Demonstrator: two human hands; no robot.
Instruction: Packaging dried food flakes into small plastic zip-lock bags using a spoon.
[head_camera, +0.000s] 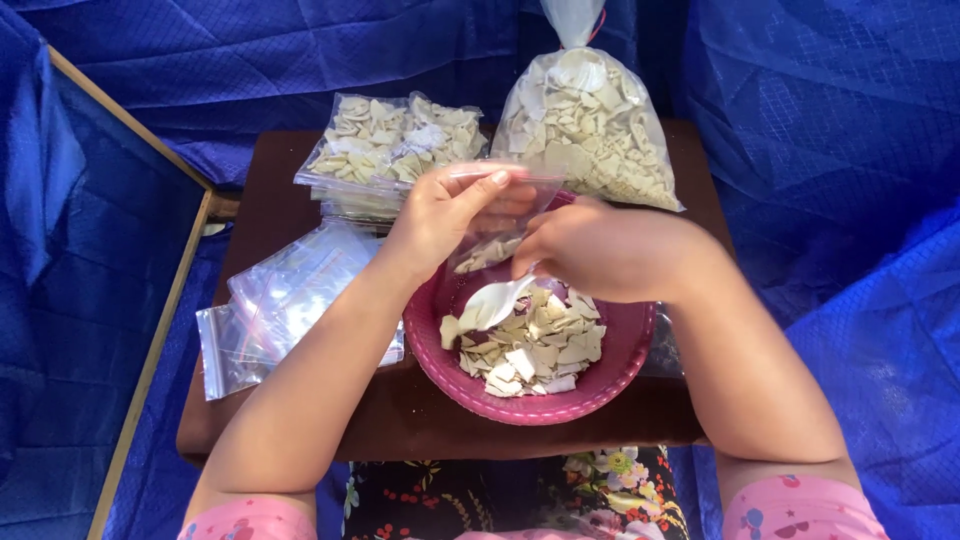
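My left hand (445, 215) holds a small clear plastic bag (500, 225) open by its top edge, above a pink bowl (600, 385). The bag has a few pale chips at its bottom. In my right hand (610, 250) is a white plastic spoon (495, 303), its scoop pointing left just below the bag and carrying some chips. The bowl sits on a small dark brown table (400, 420) and is partly filled with flat, cream-coloured broken chips (530, 345).
A large tied clear bag of chips (585, 125) stands at the back of the table. Filled small bags (390, 140) lie stacked at the back left. Empty clear bags (280, 300) lie at the left edge. Blue fabric (830, 150) surrounds the table.
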